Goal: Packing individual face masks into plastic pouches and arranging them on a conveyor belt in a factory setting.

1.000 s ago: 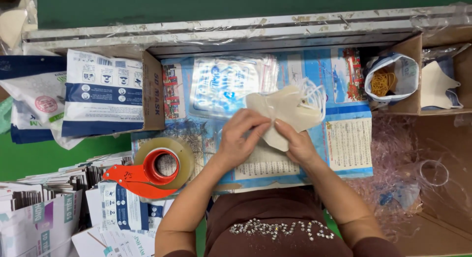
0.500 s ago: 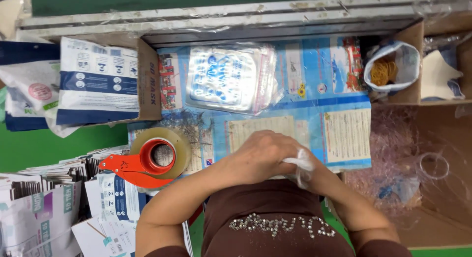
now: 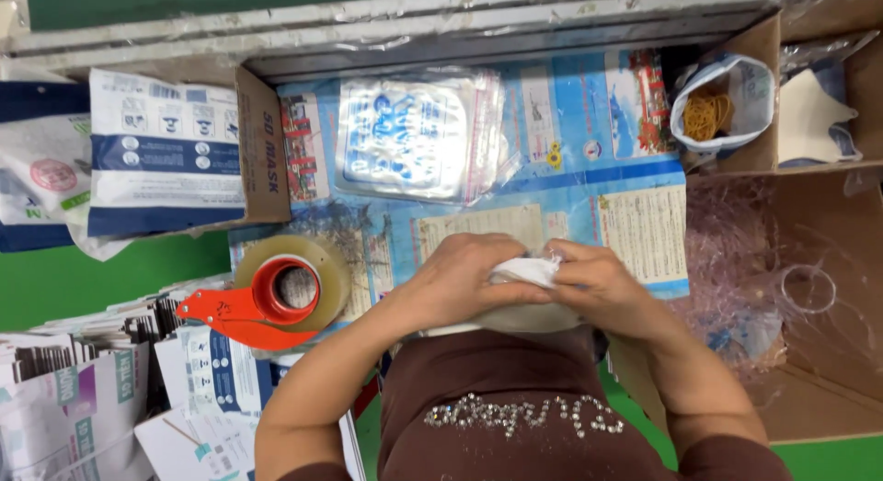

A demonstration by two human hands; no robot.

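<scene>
Bag (rubber bands inside)

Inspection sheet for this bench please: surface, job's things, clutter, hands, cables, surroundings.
Surface: blue printed sheet covers the worktop.
Job's things: white soft item bunched between both hands; stack of clear zip bags behind.
Clutter: tape dispenser at left, bag of rubber bands, flat printed cartons.
Hands: left hand and right hand both closed on the white item.
Cables: nothing seen.
Surroundings: cardboard box with plastic film at right; open box of packets at left.
</scene>
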